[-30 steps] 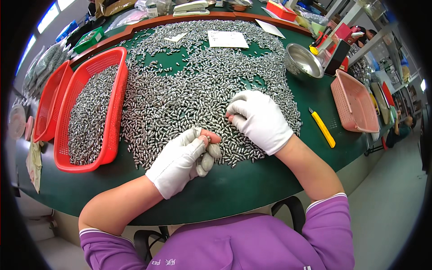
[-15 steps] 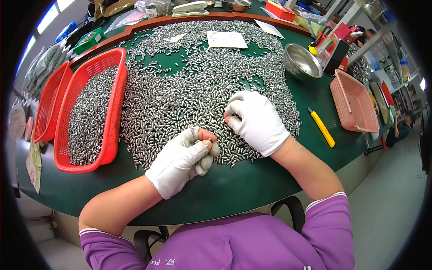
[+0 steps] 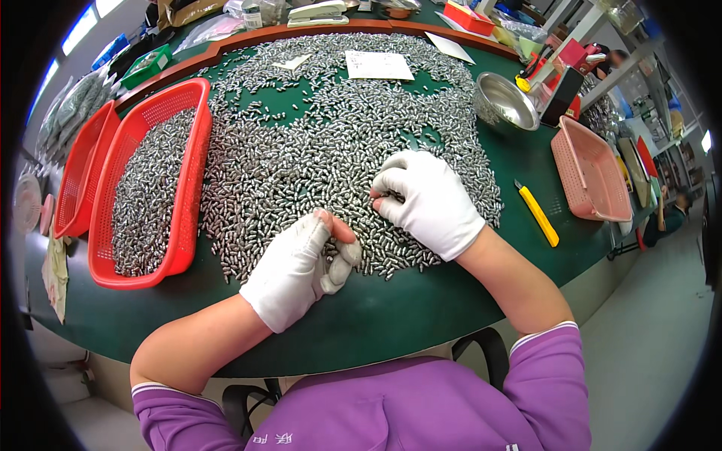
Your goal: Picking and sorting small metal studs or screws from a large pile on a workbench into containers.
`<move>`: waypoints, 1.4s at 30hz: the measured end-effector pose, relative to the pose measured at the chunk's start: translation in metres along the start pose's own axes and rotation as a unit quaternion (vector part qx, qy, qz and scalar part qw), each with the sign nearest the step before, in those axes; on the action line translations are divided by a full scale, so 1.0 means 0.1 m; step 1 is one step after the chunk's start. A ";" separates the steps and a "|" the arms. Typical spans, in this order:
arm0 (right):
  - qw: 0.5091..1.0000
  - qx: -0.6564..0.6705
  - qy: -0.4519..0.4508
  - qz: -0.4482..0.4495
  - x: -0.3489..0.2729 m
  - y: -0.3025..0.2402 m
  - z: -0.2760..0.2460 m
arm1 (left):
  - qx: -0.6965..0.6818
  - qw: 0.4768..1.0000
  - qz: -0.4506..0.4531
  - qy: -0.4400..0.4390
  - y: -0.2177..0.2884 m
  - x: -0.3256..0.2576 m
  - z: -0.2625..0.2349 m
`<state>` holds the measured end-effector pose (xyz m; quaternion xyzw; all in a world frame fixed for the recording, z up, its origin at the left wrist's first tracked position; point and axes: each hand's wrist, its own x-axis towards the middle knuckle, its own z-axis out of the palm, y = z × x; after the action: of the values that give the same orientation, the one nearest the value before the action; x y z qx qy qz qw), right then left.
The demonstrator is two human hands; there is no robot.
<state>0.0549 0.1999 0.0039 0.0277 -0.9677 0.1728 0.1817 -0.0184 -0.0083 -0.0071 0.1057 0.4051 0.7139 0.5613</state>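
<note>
I have the two hands apart from each other, both in white gloves with bare tips showing, at the near side of a broad spread of silver pieces [image 3: 301, 161] on the green desk [image 3: 391, 316]. The left hand [image 3: 289, 267] is at the near edge of the spread, its fingers curled in and its thumb raised close to the forefinger; I cannot tell from here whether it holds a piece. The right hand [image 3: 432, 203] is farther forward, palm down among the pieces, thumb and forefinger bent toward each other (the glove hides most of that grip from me, so I cannot tell if anything is pinched there). The pieces reach well ahead of both hands and fill the gap between them, with bare green patches beyond. Left of the left hand I see a red basket [image 3: 194, 180] heaped with similar pieces, and a second one [image 3: 79, 180] just past it. To the right of the right hand lies a yellow knife [image 3: 538, 214], with a pink basket [image 3: 594, 167] farther out. A metal bowl [image 3: 508, 98] stands ahead and to the right of that hand, and a white paper [image 3: 380, 65] lies on the pieces well ahead of both.
</note>
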 end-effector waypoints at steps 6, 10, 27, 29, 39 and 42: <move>1.000 -0.004 0.014 -0.007 0.02 0.01 0.05 | 0.005 1.000 0.012 -0.008 0.03 0.00 0.00; 0.989 0.142 0.041 0.005 0.03 -0.12 -0.04 | 0.011 1.000 -0.019 0.012 0.05 0.00 0.04; 0.998 0.062 0.009 -0.015 0.00 -0.02 0.00 | 0.037 0.998 -0.028 0.034 0.06 -0.02 0.10; 0.999 0.033 -0.009 -0.026 -0.01 -0.02 0.01 | 0.035 0.999 -0.027 0.029 0.05 -0.01 0.10; 0.999 -0.002 -0.019 -0.036 0.01 -0.06 0.01 | 0.027 0.999 -0.034 0.028 0.07 -0.01 0.08; 0.999 -0.010 -0.020 -0.044 0.01 -0.05 0.02 | 0.028 0.999 -0.035 0.024 0.06 0.00 0.06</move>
<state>0.0537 0.1950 0.0042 0.0721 -0.9707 0.1539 0.1701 -0.0184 -0.0060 0.0010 0.0899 0.4420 0.6842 0.5731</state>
